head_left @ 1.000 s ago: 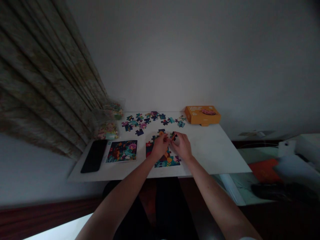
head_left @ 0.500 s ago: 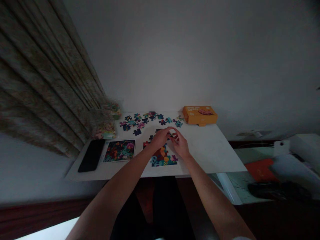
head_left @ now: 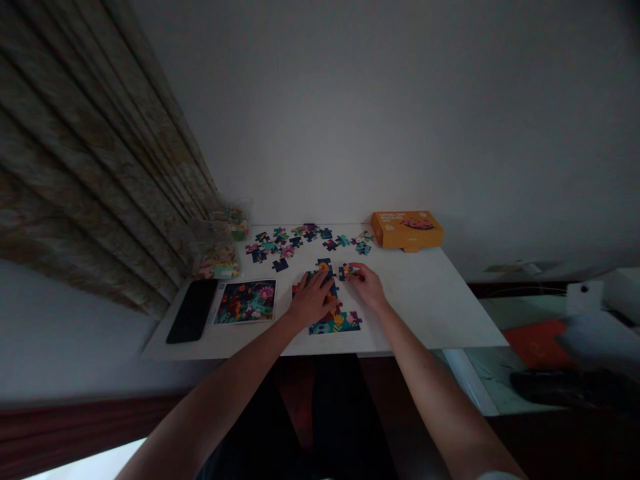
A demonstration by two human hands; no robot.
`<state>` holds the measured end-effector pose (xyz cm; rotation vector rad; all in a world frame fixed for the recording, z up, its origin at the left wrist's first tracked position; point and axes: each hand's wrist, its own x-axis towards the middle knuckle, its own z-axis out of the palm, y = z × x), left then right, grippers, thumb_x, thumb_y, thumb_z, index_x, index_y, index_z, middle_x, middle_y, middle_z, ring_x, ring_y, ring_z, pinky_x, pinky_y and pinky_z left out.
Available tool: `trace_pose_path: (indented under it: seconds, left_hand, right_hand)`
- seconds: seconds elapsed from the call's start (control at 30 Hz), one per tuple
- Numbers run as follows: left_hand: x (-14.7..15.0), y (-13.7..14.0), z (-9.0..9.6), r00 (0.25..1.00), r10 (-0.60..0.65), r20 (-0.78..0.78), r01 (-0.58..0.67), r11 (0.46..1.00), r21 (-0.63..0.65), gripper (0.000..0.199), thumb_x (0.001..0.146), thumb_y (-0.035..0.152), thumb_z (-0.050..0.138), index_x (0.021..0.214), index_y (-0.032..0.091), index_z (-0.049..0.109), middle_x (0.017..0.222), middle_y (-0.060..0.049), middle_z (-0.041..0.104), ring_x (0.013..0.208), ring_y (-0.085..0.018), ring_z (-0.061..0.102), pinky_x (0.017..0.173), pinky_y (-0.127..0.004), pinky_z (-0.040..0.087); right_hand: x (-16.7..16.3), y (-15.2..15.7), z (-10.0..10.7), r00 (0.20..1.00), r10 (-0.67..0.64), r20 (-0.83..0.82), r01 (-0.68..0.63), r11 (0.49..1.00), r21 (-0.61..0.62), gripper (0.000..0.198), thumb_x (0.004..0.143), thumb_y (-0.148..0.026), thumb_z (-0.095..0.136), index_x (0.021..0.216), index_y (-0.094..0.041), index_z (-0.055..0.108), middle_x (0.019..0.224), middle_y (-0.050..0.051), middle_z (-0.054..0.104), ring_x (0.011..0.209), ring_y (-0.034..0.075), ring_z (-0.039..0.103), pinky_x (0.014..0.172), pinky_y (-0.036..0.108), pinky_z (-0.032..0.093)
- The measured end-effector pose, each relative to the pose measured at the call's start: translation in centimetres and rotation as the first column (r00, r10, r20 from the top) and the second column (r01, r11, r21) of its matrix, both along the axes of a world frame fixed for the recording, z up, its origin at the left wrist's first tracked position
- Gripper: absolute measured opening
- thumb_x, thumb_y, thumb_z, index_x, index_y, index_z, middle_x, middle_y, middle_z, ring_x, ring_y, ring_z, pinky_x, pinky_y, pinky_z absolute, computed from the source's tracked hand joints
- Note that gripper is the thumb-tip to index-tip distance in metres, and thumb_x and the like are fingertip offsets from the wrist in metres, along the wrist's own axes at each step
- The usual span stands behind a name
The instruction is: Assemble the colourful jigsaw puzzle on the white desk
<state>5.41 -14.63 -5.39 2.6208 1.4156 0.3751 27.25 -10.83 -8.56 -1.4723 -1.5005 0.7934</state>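
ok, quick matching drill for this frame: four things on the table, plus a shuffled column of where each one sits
Things:
1. orange box
2. black phone
3. reference picture
4. loose puzzle pieces

Places:
A. far left edge of the table
B. back right corner
C. scattered along the back, by the wall
D. between the phone and the part-built puzzle

Pairs: 1-B, 2-A, 3-D, 4-C

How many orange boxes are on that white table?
1. The orange box sits at the table's far right corner, beyond the right hand; none seems hidden.
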Motion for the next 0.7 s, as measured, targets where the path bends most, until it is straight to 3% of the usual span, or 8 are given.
trace_pose_path:
  seconds: [0.13,0.27,0.53,0.7]
  left_hand:
    - [-0.5,-0.9,-1.1,0.999,-0.007,-0.038,0.007,1.000,-0.011,0.056,0.104,0.053,0.045,0.150,0.022,0.053,0.162,-0.014,0.045,0.152,-0.030,0.038,0.128,-0.058,0.021]
    - [-0.3,-1.0,-1.2,1.000,0.006,-0.023,-0.005,1.000,0.010,0.055,0.105,0.052,0.044,0.150,0.022,0.054,0.162,-0.014,0.046,0.151,-0.030,0.041,0.128,-0.057,0.021]
    - [-0.5,-1.1,-1.0,1.000,-0.001,-0.019,0.001,1.000,-0.009,0.054,0.104,0.047,0.048,0.150,0.020,0.055,0.162,-0.015,0.046,0.151,-0.030,0.041,0.128,-0.059,0.023]
    - [-0.4,-1.2,-1.0,1.000,0.001,-0.002,-0.001,1.000,0.002,0.052,0.104,0.046,0.047,0.149,0.021,0.055,0.161,-0.014,0.047,0.151,-0.029,0.041,0.128,-0.059,0.023]
  right_hand:
    - [-0.5,0.8,1.0,0.975,-0.005,0.224,0.027,0.995,-0.099,0.034,0.087,-0.042,0.070,0.117,-0.026,0.072,0.083,0.000,0.075,0.075,0.019,0.068,0.068,0.028,0.047]
    - [-0.9,1.5,2.6,0.902,0.094,0.421,-0.011,0.981,-0.196,0.033,0.089,-0.042,0.071,0.119,-0.028,0.073,0.088,0.002,0.077,0.081,0.021,0.070,0.069,0.027,0.046]
    - [-1.5,3.3,4.4,0.786,0.233,0.572,-0.053,0.948,-0.314,0.028,0.087,-0.037,0.073,0.113,-0.027,0.076,0.101,0.005,0.079,0.094,0.023,0.073,0.074,0.027,0.048]
    - [-2.1,3.2,5.4,0.709,0.274,0.650,-0.008,0.925,-0.381,0.031,0.092,-0.045,0.066,0.118,-0.028,0.070,0.109,0.007,0.078,0.102,0.027,0.073,0.079,0.031,0.051]
